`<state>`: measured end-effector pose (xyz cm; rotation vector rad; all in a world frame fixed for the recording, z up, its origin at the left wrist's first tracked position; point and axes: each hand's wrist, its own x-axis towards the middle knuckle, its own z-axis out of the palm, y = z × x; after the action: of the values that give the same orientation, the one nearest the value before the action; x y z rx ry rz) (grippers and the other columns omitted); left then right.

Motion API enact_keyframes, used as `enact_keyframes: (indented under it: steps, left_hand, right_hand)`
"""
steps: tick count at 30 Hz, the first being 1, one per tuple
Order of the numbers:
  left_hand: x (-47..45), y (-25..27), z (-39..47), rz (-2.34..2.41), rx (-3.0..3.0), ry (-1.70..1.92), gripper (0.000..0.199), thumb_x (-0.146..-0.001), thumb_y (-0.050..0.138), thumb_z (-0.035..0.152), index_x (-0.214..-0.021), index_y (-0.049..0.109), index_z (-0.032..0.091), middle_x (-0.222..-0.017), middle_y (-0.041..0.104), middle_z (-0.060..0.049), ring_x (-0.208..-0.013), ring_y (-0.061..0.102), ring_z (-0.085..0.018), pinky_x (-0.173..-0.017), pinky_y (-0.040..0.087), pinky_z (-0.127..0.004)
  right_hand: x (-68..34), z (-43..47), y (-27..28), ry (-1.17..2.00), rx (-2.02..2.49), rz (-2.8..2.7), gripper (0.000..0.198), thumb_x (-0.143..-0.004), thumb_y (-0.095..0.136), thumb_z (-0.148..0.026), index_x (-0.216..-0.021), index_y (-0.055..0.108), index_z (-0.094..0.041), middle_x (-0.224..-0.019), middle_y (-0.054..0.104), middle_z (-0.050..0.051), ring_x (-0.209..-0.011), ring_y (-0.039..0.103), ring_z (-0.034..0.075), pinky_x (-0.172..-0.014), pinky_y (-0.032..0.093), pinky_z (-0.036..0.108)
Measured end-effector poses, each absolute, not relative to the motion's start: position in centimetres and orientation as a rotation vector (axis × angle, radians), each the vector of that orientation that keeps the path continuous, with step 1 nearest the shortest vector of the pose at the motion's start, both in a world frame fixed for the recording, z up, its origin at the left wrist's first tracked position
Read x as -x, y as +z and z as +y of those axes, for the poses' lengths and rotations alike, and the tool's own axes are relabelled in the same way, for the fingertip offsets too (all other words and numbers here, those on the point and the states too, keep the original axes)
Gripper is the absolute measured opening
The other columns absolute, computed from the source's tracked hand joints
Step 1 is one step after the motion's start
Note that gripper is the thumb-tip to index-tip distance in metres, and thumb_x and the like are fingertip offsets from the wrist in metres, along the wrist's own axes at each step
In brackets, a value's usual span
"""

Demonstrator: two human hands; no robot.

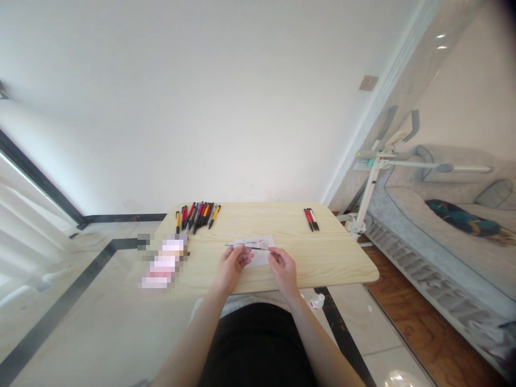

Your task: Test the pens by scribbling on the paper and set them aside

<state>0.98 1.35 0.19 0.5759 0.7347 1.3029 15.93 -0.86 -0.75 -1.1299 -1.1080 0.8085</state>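
Between my two hands a thin, dark pen refill [258, 248] lies nearly level above the table. My left hand [234, 264] pinches it near its left part, and the left end pokes out past the fingers. At the other end, my right hand [283, 264] has thumb and fingertips closed on the tip. Under the hands is a white sheet of paper [263, 259] with dark printing or scribbles, partly covered by the fingers.
Several pens [197, 216] in red, yellow and black lie at the table's back left. A smaller group of red and white pens [311, 219] lies at the back right. A blurred-out item [165, 263] is at the left edge. A bottle [317, 301] stands below the table [330, 258].
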Motion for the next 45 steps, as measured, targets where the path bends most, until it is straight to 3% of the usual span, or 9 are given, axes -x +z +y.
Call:
enact_keyframes:
  steps: [5,16,25,32,39,45]
  left_hand:
    - [-0.6,0.1,1.6,0.662,-0.491,1.324,0.016,-0.071,0.062,0.025,-0.082,0.057,0.014,-0.074,0.065,-0.004,-0.064,0.062,-0.013,-0.059,0.047,-0.023]
    - [-0.6,0.1,1.6,0.634,-0.467,1.333,0.017,-0.07,0.062,0.025,-0.081,0.057,0.014,-0.072,0.064,-0.004,-0.062,0.06,-0.011,-0.058,0.047,-0.022]
    - [-0.6,0.0,1.5,0.628,-0.451,1.346,0.015,-0.07,0.062,0.024,-0.08,0.056,0.014,-0.071,0.064,-0.004,-0.06,0.06,-0.011,-0.056,0.046,-0.022]
    - [-0.5,-0.1,1.5,0.611,-0.448,1.348,0.016,-0.071,0.062,0.025,-0.081,0.056,0.014,-0.071,0.064,-0.004,-0.06,0.059,-0.011,-0.056,0.046,-0.022]
    - [-0.5,-0.3,1.6,0.601,-0.457,1.363,0.016,-0.072,0.061,0.025,-0.082,0.055,0.014,-0.07,0.064,-0.004,-0.06,0.059,-0.011,-0.056,0.046,-0.022]
    - [-0.5,-0.4,1.6,0.596,-0.47,1.368,0.017,-0.071,0.062,0.025,-0.082,0.055,0.013,-0.069,0.064,-0.004,-0.059,0.059,-0.011,-0.055,0.045,-0.022]
  right_hand:
    - [-15.9,-1.0,-0.7,0.776,1.162,-1.119,0.018,-0.071,0.058,-0.033,-0.075,0.06,-0.016,-0.064,0.057,0.002,-0.058,0.05,0.013,-0.051,0.04,0.023]
    - [-15.7,-1.1,-0.3,0.815,1.191,-1.271,0.024,-0.076,0.051,-0.038,-0.073,0.059,-0.016,-0.06,0.055,0.001,-0.049,0.045,0.011,-0.043,0.034,0.021]
    - [-17.3,1.6,1.2,0.56,1.307,-1.568,0.028,-0.081,0.044,-0.036,-0.063,0.055,-0.019,-0.055,0.054,-0.001,-0.052,0.046,0.013,-0.051,0.032,0.022]
    - [-16.9,2.7,0.7,0.323,1.385,-1.763,0.018,-0.081,0.044,-0.028,-0.08,0.061,-0.021,-0.075,0.062,0.003,-0.067,0.054,0.016,-0.062,0.035,0.024]
    - [-16.0,2.4,0.1,0.121,1.641,-1.913,0.024,-0.073,0.057,-0.041,-0.088,0.061,-0.022,-0.084,0.062,0.005,-0.072,0.055,0.018,-0.062,0.037,0.025]
    - [-15.6,2.1,0.4,0.083,1.792,-1.948,0.023,-0.076,0.054,-0.04,-0.088,0.061,-0.022,-0.087,0.061,0.004,-0.082,0.055,0.017,-0.07,0.037,0.024]
